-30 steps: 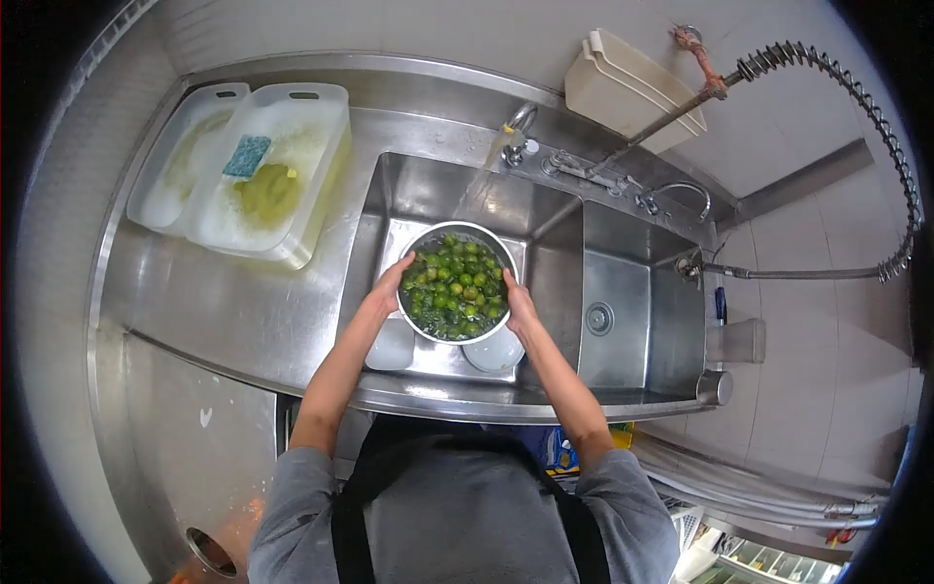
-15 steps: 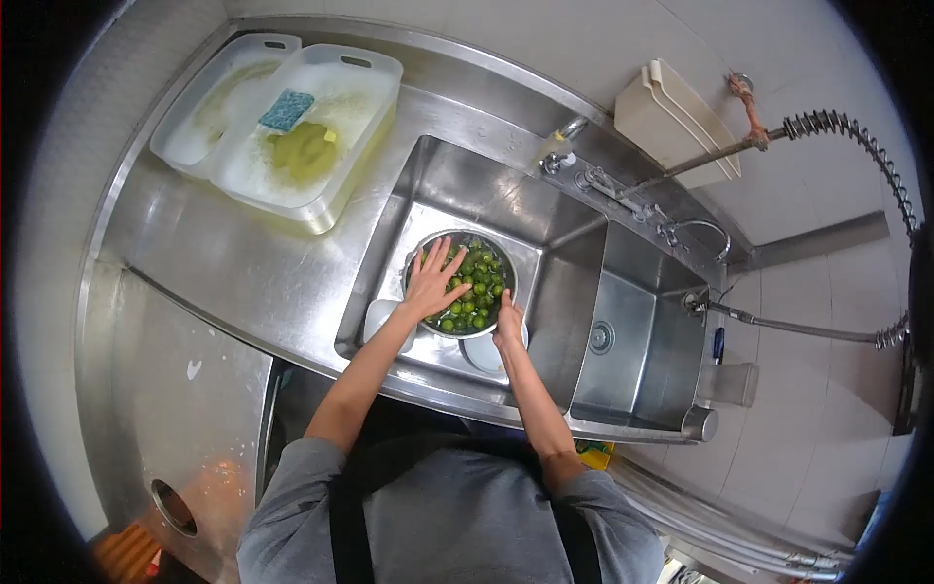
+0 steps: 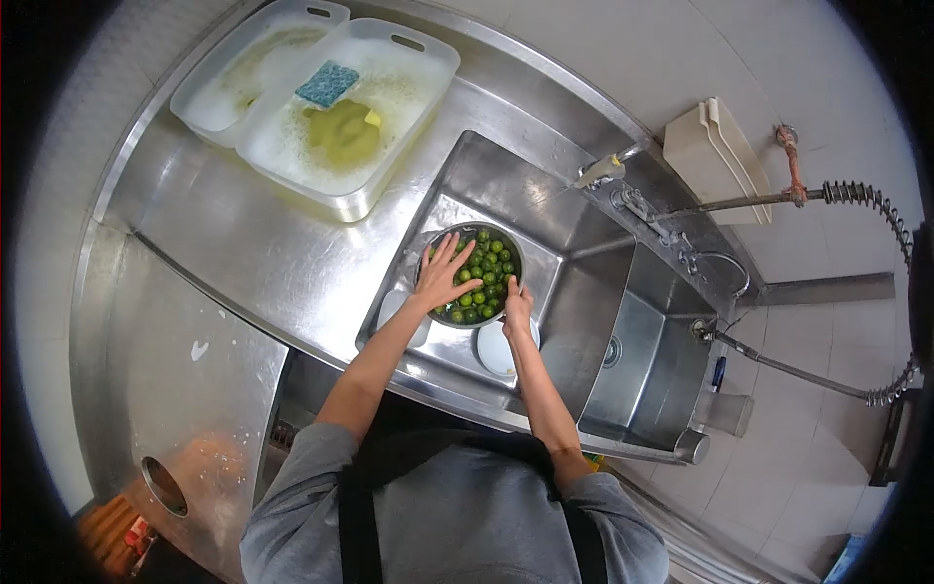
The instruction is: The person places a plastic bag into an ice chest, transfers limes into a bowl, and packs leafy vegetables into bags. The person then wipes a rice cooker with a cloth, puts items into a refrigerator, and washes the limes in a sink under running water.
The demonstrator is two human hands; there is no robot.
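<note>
A round metal bowl (image 3: 520,257) stands in the left sink basin, filled with small green limes (image 3: 486,275) that look wet. My left hand (image 3: 443,278) lies over the left part of the bowl, fingers spread and resting on the limes. At the bowl's right edge, my right hand (image 3: 518,306) grips the rim with the thumb on top; its other fingers are partly hidden. Beneath the bowl's front right edge shows a white round dish (image 3: 496,352). Another whitish container (image 3: 393,310) is beside the bowl, partly covered by my left forearm.
Two translucent tubs (image 3: 355,201) of foamy, yellowish water sit on the steel counter, with a blue-green scouring pad (image 3: 328,84) in one. Right of the bowl are a second basin (image 3: 647,375), taps (image 3: 637,206) and a spring hose (image 3: 866,193). A beige bin (image 3: 715,161) hangs behind.
The camera view has turned and shifted, so the sink and tubs appear farther right. Both hands keep nearly the same places on the limes and the bowl.
</note>
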